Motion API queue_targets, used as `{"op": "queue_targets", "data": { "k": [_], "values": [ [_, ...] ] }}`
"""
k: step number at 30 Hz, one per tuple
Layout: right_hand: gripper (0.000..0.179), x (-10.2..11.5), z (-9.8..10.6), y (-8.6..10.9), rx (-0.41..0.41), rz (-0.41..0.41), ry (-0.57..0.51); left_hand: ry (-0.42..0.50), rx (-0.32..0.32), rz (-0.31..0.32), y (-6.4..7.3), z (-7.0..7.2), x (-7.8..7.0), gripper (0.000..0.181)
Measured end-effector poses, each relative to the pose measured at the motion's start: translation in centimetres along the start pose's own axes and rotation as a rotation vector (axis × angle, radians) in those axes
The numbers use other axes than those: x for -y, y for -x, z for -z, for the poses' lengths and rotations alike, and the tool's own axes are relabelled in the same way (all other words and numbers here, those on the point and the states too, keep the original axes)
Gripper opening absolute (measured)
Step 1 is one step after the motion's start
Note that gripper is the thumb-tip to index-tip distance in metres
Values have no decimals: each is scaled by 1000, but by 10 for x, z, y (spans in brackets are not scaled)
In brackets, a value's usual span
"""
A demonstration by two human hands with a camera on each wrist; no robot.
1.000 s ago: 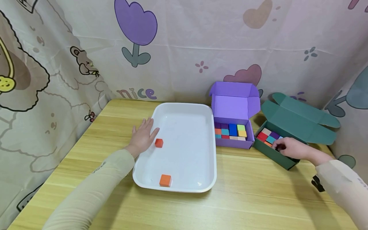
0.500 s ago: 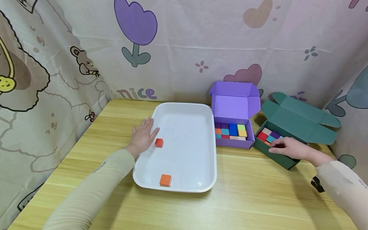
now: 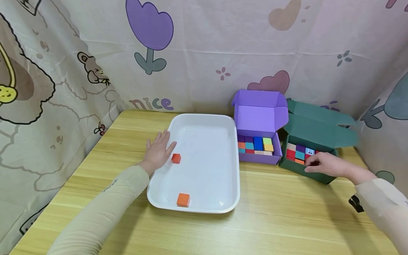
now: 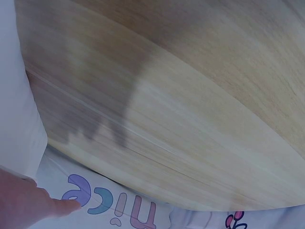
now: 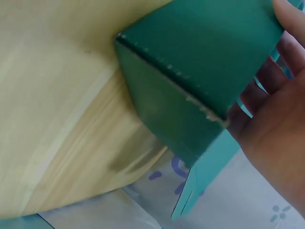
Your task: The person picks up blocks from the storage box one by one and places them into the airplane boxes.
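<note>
My left hand (image 3: pixel 156 150) rests with spread fingers on the left rim of the white tray (image 3: pixel 207 173). Close to its thumb, a small red-orange cube (image 3: pixel 176 158) lies in the tray; a larger orange block (image 3: pixel 183 200) sits near the front rim. On the right, my right hand (image 3: pixel 329 165) grips the front wall of the open green box (image 3: pixel 294 168). The right wrist view has the thumb (image 5: pixel 290 19) outside that wall and the other fingers inside. Coloured blocks (image 3: pixel 300 154) fill the green box's left part; the hand hides some of its inside.
Between tray and green box stands an open purple box (image 3: pixel 259 159), packed with several coloured blocks (image 3: pixel 258 143). Its raised lid (image 3: pixel 256 117) leans near the patterned cloth (image 3: pixel 204 53) behind the wooden table (image 3: pixel 271 219). The green lid (image 3: pixel 322 125) lies folded back.
The green box has turned so that its front faces more squarely forward, and its lid has swung left. My right hand has moved slightly right with it. The left hand stays put.
</note>
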State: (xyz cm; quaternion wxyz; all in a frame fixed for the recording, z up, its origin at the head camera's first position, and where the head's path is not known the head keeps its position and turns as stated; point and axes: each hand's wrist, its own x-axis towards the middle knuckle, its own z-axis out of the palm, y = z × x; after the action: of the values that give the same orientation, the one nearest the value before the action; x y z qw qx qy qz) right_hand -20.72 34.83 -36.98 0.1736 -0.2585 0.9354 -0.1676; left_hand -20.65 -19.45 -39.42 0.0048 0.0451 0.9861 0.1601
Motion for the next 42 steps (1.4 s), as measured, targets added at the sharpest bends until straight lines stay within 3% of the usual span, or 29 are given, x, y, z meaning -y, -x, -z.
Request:
{"op": "queue_targets", "data": {
  "k": [13,17,20,23,27,30,35,42],
  "values": [
    [15,5,6,-4,33,-43,45,20,-11,7,3,-1,8,68],
    [29,24,11,-6,-62,-88,85,14,-18,-3,0,0,7,68],
    [34,58,19,-14,-179,-89,120,6,-13,-6,-2,1,4,69],
    [27,104,20,-31,-255,1,149,0,-4,-3,-3,3,2,68],
    [22,166,2,-61,-266,260,202,-4,8,13,-2,3,2,68],
    [27,208,-18,-81,-194,430,274,1,11,13,-1,2,1,69],
    [37,266,-46,-104,-4,560,437,9,3,13,1,0,3,69],
    [47,307,-76,-125,109,685,673,10,-11,12,2,0,3,68]
  ]
}}
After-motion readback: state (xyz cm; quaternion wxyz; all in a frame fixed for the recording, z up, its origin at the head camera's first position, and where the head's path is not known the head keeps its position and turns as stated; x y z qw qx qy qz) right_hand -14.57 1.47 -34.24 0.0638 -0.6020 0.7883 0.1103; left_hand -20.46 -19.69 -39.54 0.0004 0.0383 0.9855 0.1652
